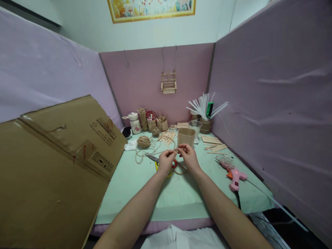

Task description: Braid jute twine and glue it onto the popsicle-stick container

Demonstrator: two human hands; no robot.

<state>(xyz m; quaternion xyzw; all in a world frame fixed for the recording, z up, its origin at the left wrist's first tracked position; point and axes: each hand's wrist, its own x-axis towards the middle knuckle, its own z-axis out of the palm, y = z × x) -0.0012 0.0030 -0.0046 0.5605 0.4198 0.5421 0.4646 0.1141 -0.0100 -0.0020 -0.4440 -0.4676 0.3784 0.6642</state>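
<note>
Both hands meet over the middle of the pale green table, fingertips nearly touching. My left hand (166, 161) is closed in a pinch on a thin piece of twine (177, 150). The fingers of my right hand (188, 156) pinch the same twine from the other side. Just behind my right hand stands a brown box-shaped holder (186, 137). Scissors (152, 158) with red handles lie partly hidden under my left hand, beside yellow handles (169, 174). A ball of twine (143, 141) rests to the left, its loose strands spreading toward my hands.
A pink glue gun (235, 177) lies at the right near wooden sticks (214, 144). A large cardboard sheet (57, 166) leans at the left. Behind are a white bottle (135, 123), a clear cup (195, 127) and a pot (206, 125) of white sticks.
</note>
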